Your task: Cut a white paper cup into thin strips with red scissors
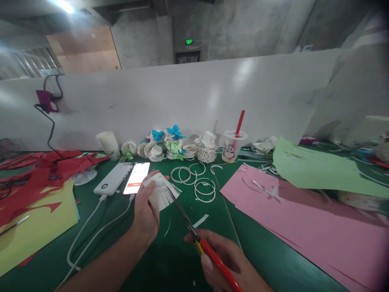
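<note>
we see the left hand point(146, 213) holding a white paper cup point(159, 190) on its side above the green worktop point(170, 259), its wall already slit into a fringe of strips that fan out to the right. the fingers wrap the uncut end, which seems to keep the cup steady and leave the fringed edge free for the blades. this grip is closed around the cup, thumb on top, with fingertips showing at the far side.

the right hand point(226, 261) holds red-handled scissors point(194, 231), pointed up and away toward the cup. the blade tips lie at the fringe, just touching or within the strips; we cannot tell how far the blades are parted, as they look like one thin line from here. the right grip is curled tight on the handles.

just beyond the cup lies a lit phone point(137, 177) beside a white power bank point(112, 180), cables trailing toward us, likely placed where the screen can be read while working. cut paper rings point(204, 190) lie to the right of the cup, and pink paper sheets point(291, 227) farther right. along the white partition stand finished paper ornaments point(170, 144) and a drink cup with a red straw point(234, 146), well clear of the cutting area.
</note>
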The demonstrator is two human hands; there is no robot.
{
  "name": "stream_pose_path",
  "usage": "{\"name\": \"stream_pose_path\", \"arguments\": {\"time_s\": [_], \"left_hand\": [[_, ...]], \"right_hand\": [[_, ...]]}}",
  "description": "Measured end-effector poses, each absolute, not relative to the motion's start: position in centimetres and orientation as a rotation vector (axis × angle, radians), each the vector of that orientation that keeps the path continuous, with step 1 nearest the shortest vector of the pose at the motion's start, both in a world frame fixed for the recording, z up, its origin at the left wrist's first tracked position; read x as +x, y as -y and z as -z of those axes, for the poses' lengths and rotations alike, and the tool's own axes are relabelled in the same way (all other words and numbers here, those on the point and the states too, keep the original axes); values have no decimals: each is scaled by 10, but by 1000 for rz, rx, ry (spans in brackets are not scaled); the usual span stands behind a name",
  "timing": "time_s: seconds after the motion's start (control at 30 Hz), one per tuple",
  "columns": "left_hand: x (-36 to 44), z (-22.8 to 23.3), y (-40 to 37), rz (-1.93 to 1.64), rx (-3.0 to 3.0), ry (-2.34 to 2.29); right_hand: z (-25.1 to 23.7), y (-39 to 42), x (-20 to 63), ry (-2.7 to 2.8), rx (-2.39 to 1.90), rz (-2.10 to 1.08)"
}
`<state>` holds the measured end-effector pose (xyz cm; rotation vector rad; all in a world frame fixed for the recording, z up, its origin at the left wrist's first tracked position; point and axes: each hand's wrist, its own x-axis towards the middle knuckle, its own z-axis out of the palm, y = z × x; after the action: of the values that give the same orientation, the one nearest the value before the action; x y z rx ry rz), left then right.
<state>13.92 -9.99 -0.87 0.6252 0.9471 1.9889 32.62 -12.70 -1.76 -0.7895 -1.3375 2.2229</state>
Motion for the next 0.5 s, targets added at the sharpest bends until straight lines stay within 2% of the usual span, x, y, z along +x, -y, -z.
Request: {"name": "stream_pose_path", "arguments": {"time_s": [0.5], "left_hand": [[146, 13, 106, -1868, 677, -987]], "right_hand": [[21, 125, 324, 1294, -791, -2205]]}}
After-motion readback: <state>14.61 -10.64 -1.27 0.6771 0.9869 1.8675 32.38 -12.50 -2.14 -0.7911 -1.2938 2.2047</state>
